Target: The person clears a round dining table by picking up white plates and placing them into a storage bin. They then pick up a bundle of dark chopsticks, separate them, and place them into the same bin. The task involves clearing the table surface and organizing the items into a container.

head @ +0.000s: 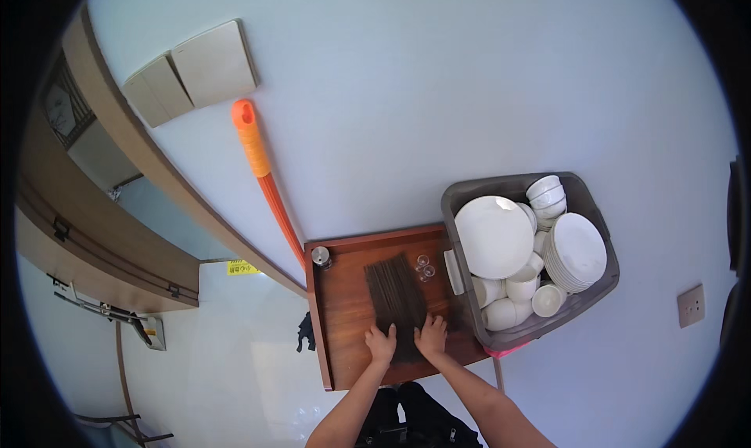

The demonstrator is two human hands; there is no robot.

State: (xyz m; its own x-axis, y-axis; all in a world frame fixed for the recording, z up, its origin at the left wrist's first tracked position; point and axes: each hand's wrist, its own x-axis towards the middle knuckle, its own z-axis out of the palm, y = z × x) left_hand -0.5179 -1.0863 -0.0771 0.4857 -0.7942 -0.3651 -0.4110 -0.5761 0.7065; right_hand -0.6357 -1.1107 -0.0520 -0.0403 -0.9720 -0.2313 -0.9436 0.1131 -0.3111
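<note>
Side by side on a reddish-brown wooden table lies a thick row of dark brown sticks, which look like chopsticks. My left hand grips the row's left edge near its lower end, thumb on top. At the right edge, my right hand holds it in the same way. The lower ends between my hands are blurred. To the right of the sticks stand a few tiny clear glasses. A small metal canister sits in the table's far left corner.
A grey plastic bin at the right holds a large white plate, stacked small plates, bowls and cups. An orange-handled pole leans against the wall. A raised rim edges the table; a doorway opens at the left.
</note>
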